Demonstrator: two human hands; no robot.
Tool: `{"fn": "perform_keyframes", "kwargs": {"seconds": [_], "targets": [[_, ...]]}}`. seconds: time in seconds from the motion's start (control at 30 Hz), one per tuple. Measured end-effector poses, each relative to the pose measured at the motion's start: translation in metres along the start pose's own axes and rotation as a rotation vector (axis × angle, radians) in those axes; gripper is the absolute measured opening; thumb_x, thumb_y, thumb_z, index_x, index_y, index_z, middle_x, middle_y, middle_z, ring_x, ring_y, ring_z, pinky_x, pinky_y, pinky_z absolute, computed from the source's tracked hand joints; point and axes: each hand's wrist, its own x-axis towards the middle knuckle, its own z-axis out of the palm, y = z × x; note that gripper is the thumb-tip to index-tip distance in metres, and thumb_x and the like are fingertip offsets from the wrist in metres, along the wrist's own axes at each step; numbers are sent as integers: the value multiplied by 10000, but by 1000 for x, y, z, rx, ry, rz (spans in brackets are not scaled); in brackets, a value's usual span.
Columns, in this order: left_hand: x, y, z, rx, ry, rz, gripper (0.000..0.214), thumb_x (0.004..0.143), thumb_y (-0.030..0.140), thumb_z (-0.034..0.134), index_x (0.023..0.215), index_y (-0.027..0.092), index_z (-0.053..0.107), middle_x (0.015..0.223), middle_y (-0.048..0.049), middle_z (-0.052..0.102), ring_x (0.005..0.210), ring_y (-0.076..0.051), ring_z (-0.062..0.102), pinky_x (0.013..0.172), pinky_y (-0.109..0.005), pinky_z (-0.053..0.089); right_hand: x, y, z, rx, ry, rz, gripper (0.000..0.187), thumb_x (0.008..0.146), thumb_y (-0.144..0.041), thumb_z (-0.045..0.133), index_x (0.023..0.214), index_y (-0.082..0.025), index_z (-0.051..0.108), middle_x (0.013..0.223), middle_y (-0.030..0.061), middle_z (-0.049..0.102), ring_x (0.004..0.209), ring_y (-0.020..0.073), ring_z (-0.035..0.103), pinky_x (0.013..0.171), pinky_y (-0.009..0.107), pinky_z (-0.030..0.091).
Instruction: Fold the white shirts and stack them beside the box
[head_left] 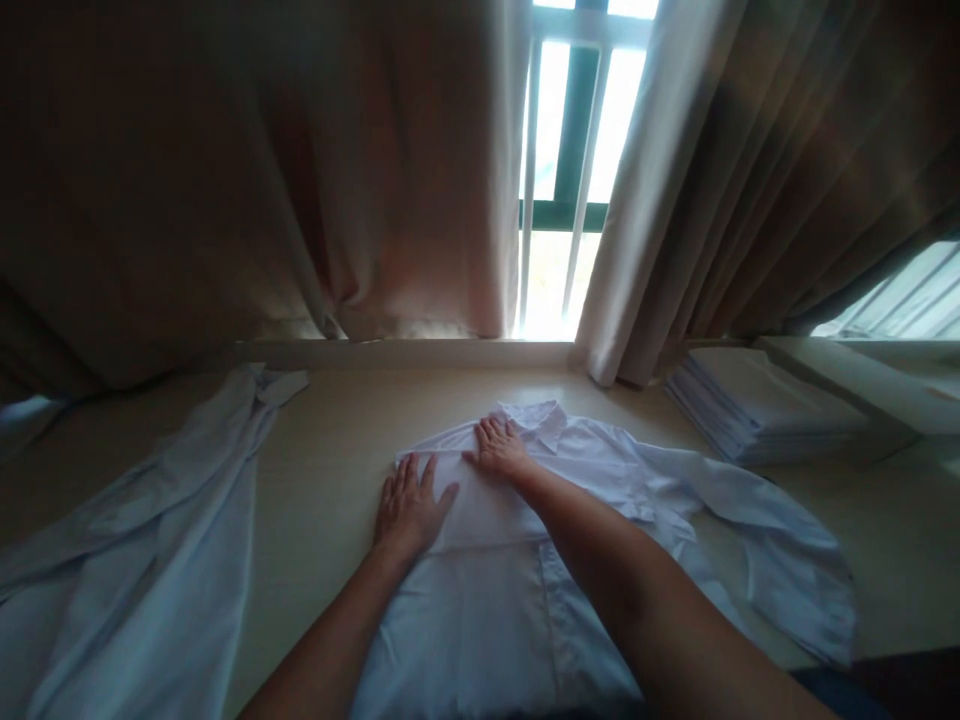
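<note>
The shirt looked part-folded, one sleeve out.
The left hand lay wide, the right hand flat upon it; the stack was folded, the other shirt not.

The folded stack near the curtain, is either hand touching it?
No, the left hand and the right hand both lie on the white shirt, apart from the folded stack.

Left fingers splayed, right fingers closer together, arms outstretched

Pale tabletop under spread white shirt, folded stack and rumpled white clothing.
</note>
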Motion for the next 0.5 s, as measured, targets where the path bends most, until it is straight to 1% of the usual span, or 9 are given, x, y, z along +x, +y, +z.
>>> {"fn": "perform_keyframes", "kwargs": {"seconds": [0.07, 0.13, 0.17, 0.23, 0.27, 0.3, 0.37, 0.43, 0.5], "targets": [[4, -1, 0, 17, 2, -1, 778, 862, 665, 278, 1483, 197, 268, 1557, -152, 217, 1440, -303, 134, 1136, -492, 87, -14, -7, -8, 2, 84, -32, 715, 952, -586, 273, 1472, -96, 252, 1544, 150, 217, 1434, 281, 129, 1141, 518, 45], [8, -2, 0, 44, -4, -5, 773, 862, 665, 266, 1483, 204, 268, 1554, -150, 228, 1440, -298, 139, 1135, -493, 91, -45, -11, -19, -1, 233, -70, 676, 959, -573, 271, 1470, -132, 259, 1543, 122, 239, 1434, 264, 137, 1143, 507, 67], [10, -3, 0, 60, -10, -10, 764, 863, 660, 266, 1480, 209, 276, 1551, -146, 238, 1440, -296, 142, 1135, -496, 86, -69, -10, -24, -2, 312, -78, 653, 963, -562, 270, 1469, -150, 262, 1540, 107, 254, 1432, 253, 149, 1146, 496, 81], [11, -1, -4, 99, -5, -29, 756, 861, 642, 288, 1468, 191, 307, 1541, -151, 263, 1437, -306, 147, 1136, -511, 64, -128, 3, -32, -2, 442, -41, 601, 965, -523, 305, 1451, -170, 299, 1512, 96, 323, 1413, 239, 215, 1151, 466, 117], [11, 3, -7, 120, 15, -34, 753, 862, 623, 306, 1458, 162, 328, 1534, -165, 272, 1435, -317, 146, 1136, -520, 52, -163, 16, -34, -11, 492, -11, 562, 968, -477, 330, 1443, -176, 314, 1492, 93, 358, 1395, 232, 257, 1151, 450, 137], [9, 9, -11, 135, 47, -29, 742, 868, 590, 322, 1445, 124, 347, 1528, -182, 276, 1434, -328, 140, 1137, -526, 43, -200, 34, -36, -18, 566, 56, 513, 970, -420, 339, 1423, -179, 343, 1457, 100, 406, 1368, 234, 306, 1145, 447, 162], [0, 34, -21, 136, 125, 27, 690, 891, 500, 332, 1419, 56, 369, 1521, -212, 270, 1435, -334, 126, 1142, -519, 42, -275, 79, -37, -37, 715, 248, 445, 956, -374, 363, 1346, -170, 427, 1340, 134, 512, 1270, 258, 423, 1094, 455, 261], [-17, 73, -31, 87, 171, 133, 626, 911, 425, 321, 1403, 43, 386, 1523, -206, 268, 1439, -316, 123, 1151, -495, 62, -343, 127, -34, -71, 836, 472, 404, 926, -399, 412, 1231, -150, 504, 1193, 167, 578, 1138, 290, 504, 993, 455, 367], [-39, 120, -36, 12, 162, 253, 596, 919, 419, 329, 1399, 74, 403, 1529, -176, 276, 1442, -294, 134, 1157, -473, 86, -396, 167, -28, -135, 885, 674, 442, 865, -448, 499, 1155, -115, 527, 1065, 187, 596, 1042, 320, 525, 920, 469, 407]]}}
